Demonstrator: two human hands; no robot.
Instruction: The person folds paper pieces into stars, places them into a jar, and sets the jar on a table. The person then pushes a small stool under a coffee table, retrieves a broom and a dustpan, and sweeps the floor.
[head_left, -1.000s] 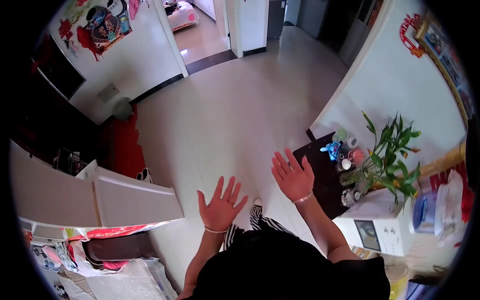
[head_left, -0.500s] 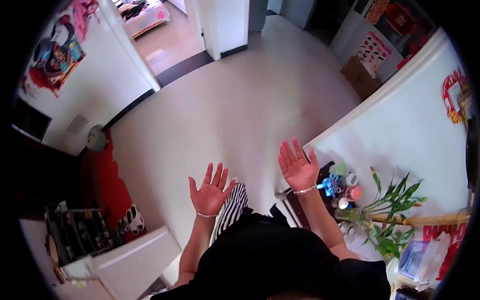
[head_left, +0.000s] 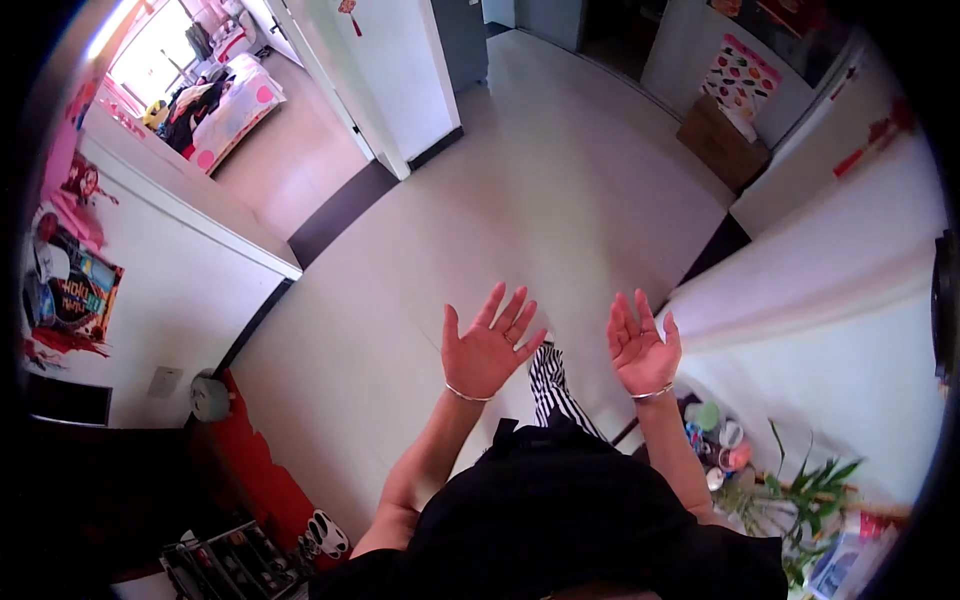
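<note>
My left hand [head_left: 485, 345] is held out palm up over the floor, its fingers spread and nothing in it. To its right, my right hand [head_left: 642, 350] also shows its bare palm, with fingers apart. Each wrist wears a thin bracelet. The two hands do not touch each other. Below and between them a leg in black and white striped trousers [head_left: 562, 385] shows beneath the black top [head_left: 580, 500]. Nearest my right hand is a group of jars [head_left: 720, 440] at the lower right, partly behind the forearm.
Pale tiled floor [head_left: 480, 210] stretches ahead. A doorway at the upper left shows a bed [head_left: 235, 115]. A cardboard box [head_left: 722, 145] stands at the upper right. Leafy plant [head_left: 810, 500] at lower right; red mat [head_left: 270, 470], shoes [head_left: 325, 535] and rack [head_left: 235, 565] at lower left.
The view has shifted forward and turned, bringing more of the bedroom in. The cabinet at lower left has nearly left view, and the plant sits lower. Both hands remain spread, now further right.
</note>
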